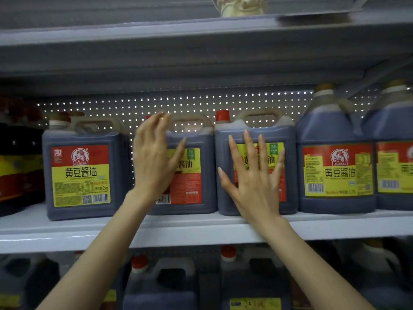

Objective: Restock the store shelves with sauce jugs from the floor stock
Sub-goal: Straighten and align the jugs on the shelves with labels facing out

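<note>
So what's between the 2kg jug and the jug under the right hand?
One more sauce jug, upright on the shelf, with the left hand spread in front of it, per the head view.

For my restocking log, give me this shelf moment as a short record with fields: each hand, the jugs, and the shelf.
left hand: fingers straight, raised in front of the middle jug; contact unclear, blurred
right hand: fingers spread, flat against the red-capped jug
neighbours: 2kg jug to the left, taller jugs to the right
shelf: these jugs stand upright in one front row
below: lower jugs, blurred
</note>
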Demonstrator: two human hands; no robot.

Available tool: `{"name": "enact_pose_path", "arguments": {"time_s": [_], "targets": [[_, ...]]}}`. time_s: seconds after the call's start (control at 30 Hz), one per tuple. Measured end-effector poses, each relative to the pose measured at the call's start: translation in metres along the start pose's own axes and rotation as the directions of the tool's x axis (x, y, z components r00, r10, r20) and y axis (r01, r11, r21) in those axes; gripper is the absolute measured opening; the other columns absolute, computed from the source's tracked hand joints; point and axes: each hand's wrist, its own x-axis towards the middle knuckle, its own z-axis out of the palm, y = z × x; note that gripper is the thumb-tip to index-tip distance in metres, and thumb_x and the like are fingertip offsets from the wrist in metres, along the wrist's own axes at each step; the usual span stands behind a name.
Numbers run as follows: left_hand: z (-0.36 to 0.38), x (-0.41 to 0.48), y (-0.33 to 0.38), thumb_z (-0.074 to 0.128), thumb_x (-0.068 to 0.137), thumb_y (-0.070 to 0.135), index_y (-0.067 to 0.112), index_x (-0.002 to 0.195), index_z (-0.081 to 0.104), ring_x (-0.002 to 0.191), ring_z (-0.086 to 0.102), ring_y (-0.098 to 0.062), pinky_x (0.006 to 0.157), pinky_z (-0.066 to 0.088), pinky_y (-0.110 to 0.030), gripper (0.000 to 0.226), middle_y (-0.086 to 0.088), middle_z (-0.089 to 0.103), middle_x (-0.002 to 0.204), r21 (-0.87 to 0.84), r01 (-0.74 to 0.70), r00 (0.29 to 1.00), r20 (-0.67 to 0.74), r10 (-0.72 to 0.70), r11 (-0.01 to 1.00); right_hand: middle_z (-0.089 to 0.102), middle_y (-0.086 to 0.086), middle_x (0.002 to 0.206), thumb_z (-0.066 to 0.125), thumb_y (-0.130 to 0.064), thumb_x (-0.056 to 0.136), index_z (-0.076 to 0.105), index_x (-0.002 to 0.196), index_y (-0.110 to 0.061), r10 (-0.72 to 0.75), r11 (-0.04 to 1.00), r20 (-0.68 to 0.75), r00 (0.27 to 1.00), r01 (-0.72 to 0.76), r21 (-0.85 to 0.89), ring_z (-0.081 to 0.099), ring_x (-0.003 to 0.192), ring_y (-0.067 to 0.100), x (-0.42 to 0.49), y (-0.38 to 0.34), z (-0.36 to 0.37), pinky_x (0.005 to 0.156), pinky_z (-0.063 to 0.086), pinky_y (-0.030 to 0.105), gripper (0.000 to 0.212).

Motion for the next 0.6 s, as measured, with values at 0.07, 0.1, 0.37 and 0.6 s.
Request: {"name": "enact_pose_path", "arguments": {"time_s": [0.07, 0.1, 0.37, 0.6], "targets": [[-0.007, -0.023, -0.015, 0.060, 0.085, 0.052, 0.007, 0.147, 0.026, 0.138, 0.026, -0.024, 0.115, 0.022, -0.035, 0.084, -0.014, 0.030, 0.150, -0.221, 0.342, 0.937, 0.161, -0.311, 0.913, 0.019, 0.007, 0.159, 0.016, -0.061, 0.097, 0.023, 0.151, -0.025, 0.006, 1.000, 0.001, 1.000, -0.006, 0.006, 0.011, 0.147, 0.029, 0.000, 0.000, 0.000, 0.113, 0.003, 0.061, 0.065], [-0.009, -0.032, -0.018, 0.062, 0.079, 0.054, 0.009, 0.149, 0.019, 0.139, 0.027, -0.022, 0.116, 0.023, -0.036, 0.094, -0.012, 0.026, 0.151, -0.332, 0.482, 0.872, 0.274, -0.406, 0.811, 0.018, 0.007, 0.159, 0.017, -0.062, 0.097, 0.023, 0.151, -0.025, 0.009, 1.000, 0.004, 1.000, -0.009, 0.009, 0.010, 0.147, 0.029, 0.000, 0.000, 0.000, 0.113, 0.003, 0.061, 0.066], [-0.004, -0.039, -0.034, 0.085, 0.027, 0.067, 0.011, 0.116, 0.062, 0.078, 0.073, -0.020, 0.063, 0.056, -0.029, 0.107, -0.006, 0.075, 0.090, -0.456, 0.890, 0.419, 0.790, -0.448, 0.027, 0.018, 0.007, 0.159, 0.019, -0.063, 0.095, 0.023, 0.151, -0.025, 0.011, 1.000, 0.008, 1.000, -0.011, 0.012, 0.009, 0.147, 0.028, 0.002, -0.002, -0.002, 0.114, -0.001, 0.059, 0.067], [-0.009, -0.038, -0.031, 0.081, 0.050, 0.055, 0.009, 0.105, 0.064, 0.064, 0.072, -0.014, 0.050, 0.055, -0.020, 0.073, -0.001, 0.075, 0.072, -0.485, 0.873, 0.445, 0.752, -0.485, 0.049, 0.016, 0.008, 0.158, 0.019, -0.064, 0.095, 0.020, 0.151, -0.025, -0.009, 1.000, 0.013, 1.000, 0.009, -0.023, 0.010, 0.146, 0.031, 0.002, 0.000, 0.001, 0.112, 0.003, 0.064, 0.068]]}}
